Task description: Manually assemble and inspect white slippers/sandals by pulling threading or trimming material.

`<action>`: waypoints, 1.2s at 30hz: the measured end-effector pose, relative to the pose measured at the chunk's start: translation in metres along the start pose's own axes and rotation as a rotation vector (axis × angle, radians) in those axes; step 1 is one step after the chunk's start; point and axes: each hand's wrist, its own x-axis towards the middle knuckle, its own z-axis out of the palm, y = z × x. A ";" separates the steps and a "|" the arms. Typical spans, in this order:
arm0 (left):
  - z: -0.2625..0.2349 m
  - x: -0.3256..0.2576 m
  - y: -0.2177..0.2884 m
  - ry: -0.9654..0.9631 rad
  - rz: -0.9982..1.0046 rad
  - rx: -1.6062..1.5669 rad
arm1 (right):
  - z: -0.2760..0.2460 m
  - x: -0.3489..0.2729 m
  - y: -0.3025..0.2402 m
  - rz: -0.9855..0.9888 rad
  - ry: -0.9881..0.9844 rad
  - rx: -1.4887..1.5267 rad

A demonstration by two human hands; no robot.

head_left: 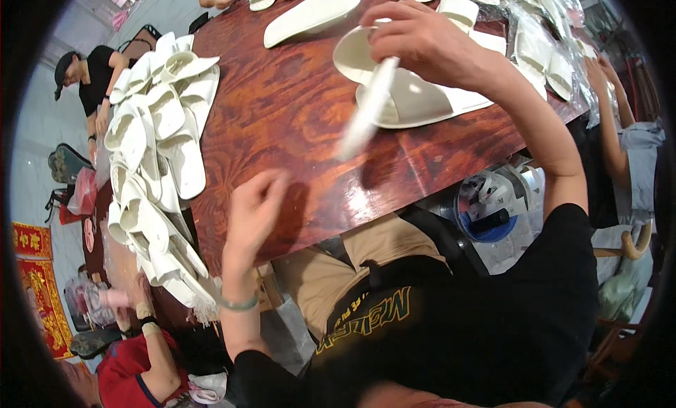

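Since the white slipper (370, 111) is held by one end only, the geometry that matters is its loose end vs the left hand (257, 207). Right hand (419, 45) has it pinched at the upper end, beyond and to the right of the left hand; thumb is hidden, so can't tell exactly how the grip closes. Slipper shows nearly edge-on and blurred, long axis slanting from the right fingers down-left, toward the person's body, so the loose end is the part nearest the left hand. Clear gap between them, no contact. Left hand looks empty, thumb and fingers loosely parted, though blur hides the finger detail. It sits over the near edge of the table (289, 91), nearer the body than the slipper is. Dark shadow (379, 167) just beside the loose end suggests the slipper is off the tabletop; height can't be judged. Behind it a flat-lying slipper (426, 102) runs more crosswise, its left end partly covered by the held one in this view; can't tell if they touch. Slipper pile (165, 116) is on the left, so left hand is the nearer one to that, right hand is the one with the load
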 end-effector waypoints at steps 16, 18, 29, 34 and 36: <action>0.159 0.146 0.046 -0.266 0.227 -0.459 | -0.057 -0.134 0.042 0.103 -0.221 -0.296; 0.134 0.145 0.027 -0.277 0.161 -0.395 | -0.050 -0.143 0.036 0.093 -0.158 -0.231; -0.009 0.120 -0.075 0.293 -0.101 0.070 | 0.059 -0.086 -0.066 0.219 -0.236 0.301; -0.004 0.100 -0.092 0.472 0.088 -0.215 | 0.062 -0.055 -0.059 0.241 -0.270 0.449; -0.008 0.082 -0.072 0.443 0.061 -0.490 | 0.053 -0.046 -0.068 0.318 -0.081 0.493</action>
